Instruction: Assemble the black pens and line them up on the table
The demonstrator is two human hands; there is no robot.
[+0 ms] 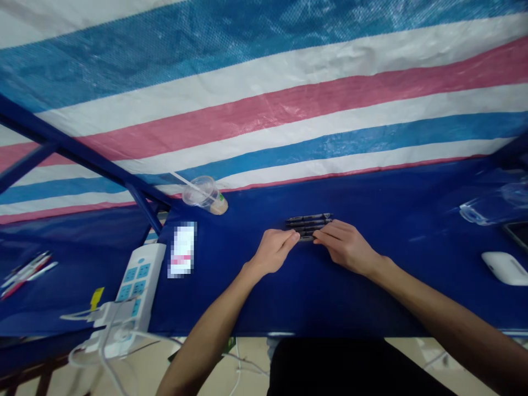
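Note:
Several dark pens (309, 216) lie side by side in a row on the blue tabletop, pointing left to right. At the near side of the row is a pen (306, 238) whose two ends are covered by my fingers. My left hand (275, 248) is closed on its left end, thumb and fingertips pinched together. From the other side my right hand (348, 246) pinches the right end, its fingers curled and touching the neighbouring pens. The fingertips hide part of the row.
A plastic cup (206, 195) with a straw stands at the back left, near a pixelated phone (182, 250). A white power strip (138, 291) with cables lies left. Loose pens (28, 272) lie farther left. On the right are a clear container (490, 206) and a white case (504, 268).

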